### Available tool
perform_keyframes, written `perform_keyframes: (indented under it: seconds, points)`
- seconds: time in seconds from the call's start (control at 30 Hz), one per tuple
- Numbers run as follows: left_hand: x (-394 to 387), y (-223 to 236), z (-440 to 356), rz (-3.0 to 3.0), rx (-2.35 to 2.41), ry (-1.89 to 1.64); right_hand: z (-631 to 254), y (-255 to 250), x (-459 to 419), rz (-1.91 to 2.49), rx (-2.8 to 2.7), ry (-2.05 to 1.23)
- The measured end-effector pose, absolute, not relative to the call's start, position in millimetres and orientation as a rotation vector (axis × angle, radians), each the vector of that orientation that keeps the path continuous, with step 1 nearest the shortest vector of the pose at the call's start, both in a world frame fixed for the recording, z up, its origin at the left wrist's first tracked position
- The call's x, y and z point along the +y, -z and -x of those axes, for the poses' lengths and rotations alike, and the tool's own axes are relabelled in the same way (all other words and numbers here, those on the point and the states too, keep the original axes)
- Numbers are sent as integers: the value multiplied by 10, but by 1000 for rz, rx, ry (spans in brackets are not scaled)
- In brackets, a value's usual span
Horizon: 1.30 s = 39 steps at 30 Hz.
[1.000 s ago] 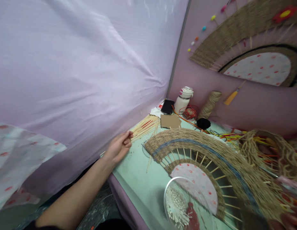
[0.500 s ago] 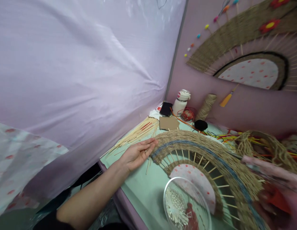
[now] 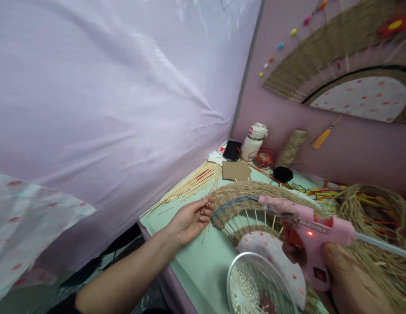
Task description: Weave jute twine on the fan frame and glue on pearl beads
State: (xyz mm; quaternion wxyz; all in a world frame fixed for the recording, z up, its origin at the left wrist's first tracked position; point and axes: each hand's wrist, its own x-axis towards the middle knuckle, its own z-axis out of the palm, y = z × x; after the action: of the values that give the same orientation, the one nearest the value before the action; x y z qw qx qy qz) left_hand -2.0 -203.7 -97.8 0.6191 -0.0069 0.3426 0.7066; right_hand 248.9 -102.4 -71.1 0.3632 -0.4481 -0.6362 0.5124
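A pink hot glue gun (image 3: pixel 307 231) with a lit red light is gripped in my right hand (image 3: pixel 349 279). Its nozzle points left over the blue band of a half-round woven straw fan (image 3: pixel 235 192); whether it touches cannot be told. My left hand (image 3: pixel 192 218), palm up with fingers curled, is beside the fan's left end. Small shiny round beads show at its fingers, one seemingly pinched near the fingertips. In front of the fan, a clear round tub (image 3: pixel 230 279) holds white pearl beads and something red. The glue gun and right hand cover part of the fan.
Thin wooden sticks (image 3: pixel 186 185) lie at the table's left. Behind the fan are brown cardboard (image 3: pixel 235 171), a black phone (image 3: pixel 232 150), a white bottle (image 3: pixel 254 141) and a twine spool (image 3: pixel 292 146). Loose straw strands (image 3: pixel 359 200) heap at right. A finished fan (image 3: pixel 307 48) hangs on the wall.
My right hand has brought the glue gun leftward and up over the fan's blue band. The fingers of my left hand have curled in. The view has shifted slightly left.
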Motion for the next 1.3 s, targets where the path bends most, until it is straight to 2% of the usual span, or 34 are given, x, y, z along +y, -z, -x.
perform_keyframes:
  seconds: [0.1,0.17,0.7,1.3]
  points:
    - [-1986,956,-12,-63,851,-1637,-2468,684,-1050,1156,-1565,-1522]
    - [-1939,936,-55,-128,890,-1651,-2485,713,-1034,1184,-1593,-1539]
    - [-1794,964,-189,-44,738,-1670,-2599,1015,-911,1260,-1797,-1377]
    - [-1813,1031,-295,-26,667,-1676,-2465,877,-1105,1032,-2008,-1256]
